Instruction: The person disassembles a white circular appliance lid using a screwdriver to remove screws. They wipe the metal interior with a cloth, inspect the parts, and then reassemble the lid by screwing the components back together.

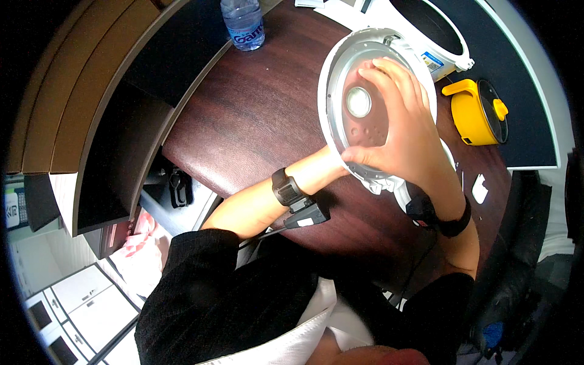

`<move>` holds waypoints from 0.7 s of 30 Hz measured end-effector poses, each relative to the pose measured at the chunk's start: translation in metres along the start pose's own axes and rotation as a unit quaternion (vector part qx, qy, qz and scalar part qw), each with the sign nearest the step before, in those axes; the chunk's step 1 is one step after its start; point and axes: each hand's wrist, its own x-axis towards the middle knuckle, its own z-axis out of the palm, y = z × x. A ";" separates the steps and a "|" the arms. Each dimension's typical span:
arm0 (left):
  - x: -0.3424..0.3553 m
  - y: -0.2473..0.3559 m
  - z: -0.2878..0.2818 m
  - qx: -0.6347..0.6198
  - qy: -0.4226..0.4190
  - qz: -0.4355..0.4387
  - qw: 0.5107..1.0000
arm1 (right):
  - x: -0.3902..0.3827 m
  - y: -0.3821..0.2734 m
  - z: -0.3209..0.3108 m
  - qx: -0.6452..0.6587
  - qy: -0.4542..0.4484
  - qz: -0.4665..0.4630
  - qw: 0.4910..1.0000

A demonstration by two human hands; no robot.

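Above the table, a round white appliance lid (pixel 326 97) with a shiny metal inner plate (pixel 365 131) is tilted toward me; it looks like a rice cooker lid. My left hand (pixel 331 163) reaches behind its lower left rim and supports it, its fingers hidden by the lid. My right hand (pixel 404 115) spans the metal plate, thumb at the lower edge and curved fingers near the top, gripping across it. A pale round disc (pixel 359 102) shows in the plate's middle. Another white part (pixel 403 196) shows below the lid, partly hidden by my right wrist.
Behind the lid stands a white appliance housing (pixel 453 59) with a large opening. A yellow pot (pixel 465 115) with a glass lid is at the right. A water bottle (pixel 243 27) stands at the far left of the brown table (pixel 255 115). A small white piece (pixel 479 190) lies right.
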 end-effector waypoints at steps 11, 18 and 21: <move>-0.011 0.009 0.002 -0.022 -0.003 -0.023 0.999 | -0.004 -0.007 0.011 -0.044 0.017 0.029 0.998; 0.003 -0.011 0.001 0.034 0.010 0.023 0.999 | -0.008 -0.009 0.010 -0.037 0.064 0.061 0.995; 0.006 -0.017 0.002 0.056 0.012 0.035 0.998 | -0.011 0.009 0.014 -0.023 0.086 0.072 0.993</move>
